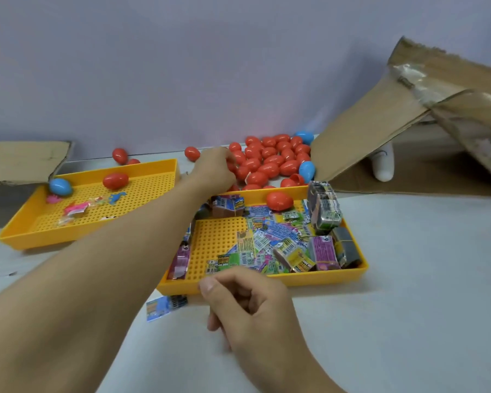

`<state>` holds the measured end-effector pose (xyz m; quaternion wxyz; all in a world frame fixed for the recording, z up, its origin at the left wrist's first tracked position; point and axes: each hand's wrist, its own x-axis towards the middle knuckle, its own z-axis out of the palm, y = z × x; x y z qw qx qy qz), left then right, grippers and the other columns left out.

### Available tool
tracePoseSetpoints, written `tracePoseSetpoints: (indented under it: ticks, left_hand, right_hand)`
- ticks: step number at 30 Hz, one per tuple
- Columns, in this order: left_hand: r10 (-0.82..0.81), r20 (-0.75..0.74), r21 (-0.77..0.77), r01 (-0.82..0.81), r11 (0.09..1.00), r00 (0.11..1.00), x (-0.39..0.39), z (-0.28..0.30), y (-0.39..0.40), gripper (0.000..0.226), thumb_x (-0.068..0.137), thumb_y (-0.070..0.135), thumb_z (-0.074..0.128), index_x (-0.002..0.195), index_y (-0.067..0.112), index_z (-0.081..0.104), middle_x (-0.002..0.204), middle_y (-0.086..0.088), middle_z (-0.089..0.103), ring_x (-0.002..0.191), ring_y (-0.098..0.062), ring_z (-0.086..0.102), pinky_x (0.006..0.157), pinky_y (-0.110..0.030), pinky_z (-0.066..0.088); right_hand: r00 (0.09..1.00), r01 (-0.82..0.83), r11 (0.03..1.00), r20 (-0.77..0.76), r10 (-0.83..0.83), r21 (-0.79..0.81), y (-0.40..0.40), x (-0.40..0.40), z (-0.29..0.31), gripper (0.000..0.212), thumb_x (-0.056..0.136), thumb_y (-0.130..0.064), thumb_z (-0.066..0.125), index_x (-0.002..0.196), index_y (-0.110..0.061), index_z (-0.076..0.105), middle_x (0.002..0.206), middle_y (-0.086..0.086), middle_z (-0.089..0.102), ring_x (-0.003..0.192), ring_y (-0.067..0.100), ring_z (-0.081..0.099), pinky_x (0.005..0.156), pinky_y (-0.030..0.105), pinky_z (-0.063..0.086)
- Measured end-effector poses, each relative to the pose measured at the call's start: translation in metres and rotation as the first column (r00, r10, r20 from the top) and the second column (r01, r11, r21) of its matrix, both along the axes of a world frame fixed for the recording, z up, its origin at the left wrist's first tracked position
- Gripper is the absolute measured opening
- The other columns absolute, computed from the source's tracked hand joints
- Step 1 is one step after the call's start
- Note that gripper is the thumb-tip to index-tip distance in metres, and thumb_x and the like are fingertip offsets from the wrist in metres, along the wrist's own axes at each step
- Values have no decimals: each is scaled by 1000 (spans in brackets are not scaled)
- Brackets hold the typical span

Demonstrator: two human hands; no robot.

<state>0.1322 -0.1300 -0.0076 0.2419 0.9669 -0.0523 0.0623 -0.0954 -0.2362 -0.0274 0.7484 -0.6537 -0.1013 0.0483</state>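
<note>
A pile of red plastic eggs (270,160), with two blue eggs (306,170) among them, lies at the back against the wall. My left hand (213,171) reaches over the pile's left edge with its back to me; its fingers are blurred and hidden among the eggs. My right hand (247,302) hovers at the front rim of the right yellow tray (309,279), fingers loosely curled and holding nothing. That tray holds printed leaflets (275,242), small boxes (325,208) and one red egg (279,200). The left yellow tray (40,242) holds a red egg (115,180), a blue egg (60,186) and small bagged toys (74,209).
An open cardboard box (380,131) lies on its side at the right, its flap beside the egg pile, with a white object (383,165) inside. Another cardboard flap (20,160) sits at the back left. A loose leaflet (165,306) lies on the white table before the right tray.
</note>
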Motion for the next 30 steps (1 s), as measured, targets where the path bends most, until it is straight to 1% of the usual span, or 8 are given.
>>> tracePoseSetpoints:
  ticks: [3, 6, 10, 13, 18, 20, 23, 30]
  left_hand:
    - [16, 151, -69, -6, 998, 988, -12, 5, -1, 39, 85, -2, 63, 123, 8, 67, 112, -12, 70, 105, -27, 65, 81, -27, 51]
    - [-78, 216, -265, 135, 955, 973, -43, 19, 1, 39, 86, 1, 70, 125, 7, 66, 113, -10, 72, 102, -19, 68, 94, -30, 54]
    - [-128, 227, -572, 238, 785, 966, -111, 37, 7, 41, 82, 4, 78, 119, 13, 66, 107, -2, 73, 94, -5, 71, 79, -15, 56]
    - [-102, 247, -746, 256, 615, 964, -168, 43, 17, 36, 73, 10, 81, 105, 15, 67, 96, 1, 76, 90, -8, 73, 75, -16, 56]
    - [-38, 214, -861, 207, 465, 976, -242, 6, 37, 37, 62, 6, 89, 95, 14, 74, 94, -6, 77, 85, -17, 74, 73, -19, 56]
    - [1, 163, -895, 148, 421, 987, -261, -11, 39, 39, 60, 16, 89, 96, 20, 75, 95, -9, 76, 85, -19, 74, 74, -22, 56]
    - [19, 136, -889, 114, 443, 991, -267, -19, 43, 37, 62, 28, 84, 97, 26, 76, 95, -6, 76, 84, -17, 73, 73, -23, 56]
    - [-44, 61, -898, 74, 435, 997, -265, -14, 50, 38, 68, 32, 81, 105, 31, 75, 97, -1, 76, 86, -12, 71, 72, -19, 55]
  right_hand:
    - [1000, -3, 1000, 17, 3, -11, -2, 0, 0, 17, 93, -24, 65, 78, -19, 70, 56, -3, 61, 49, 0, 53, 53, 12, 40]
    - [1000, -5, 1000, 20, 5, 0, -2, 1, -2, 17, 93, -25, 65, 79, -19, 71, 56, -2, 61, 49, 1, 53, 52, 14, 41]
    - [1000, 6, 998, -14, -5, 56, -2, 2, -1, 17, 86, -32, 65, 76, -21, 73, 53, -1, 59, 45, 3, 50, 49, 14, 39]
    - [998, 25, 994, -53, -20, 103, -1, 2, 0, 19, 82, -31, 64, 75, -16, 73, 51, 4, 56, 40, 7, 45, 42, 15, 34]
    - [997, 44, 982, -73, -31, 183, -1, 2, 3, 27, 83, -27, 58, 63, -13, 68, 49, 11, 51, 35, 12, 36, 37, 15, 27]
    - [997, 32, 977, -72, -17, 209, 1, 0, 4, 29, 85, -28, 57, 63, -12, 67, 50, 13, 50, 35, 13, 36, 36, 14, 27]
    - [999, 8, 985, -42, -1, 172, 1, -2, 5, 31, 87, -30, 56, 66, -10, 66, 52, 12, 51, 36, 14, 37, 37, 15, 29]
    - [1000, -1, 1000, 22, 2, -12, 2, -12, 7, 29, 86, -31, 60, 63, -14, 63, 53, 7, 54, 41, 14, 41, 39, 15, 31]
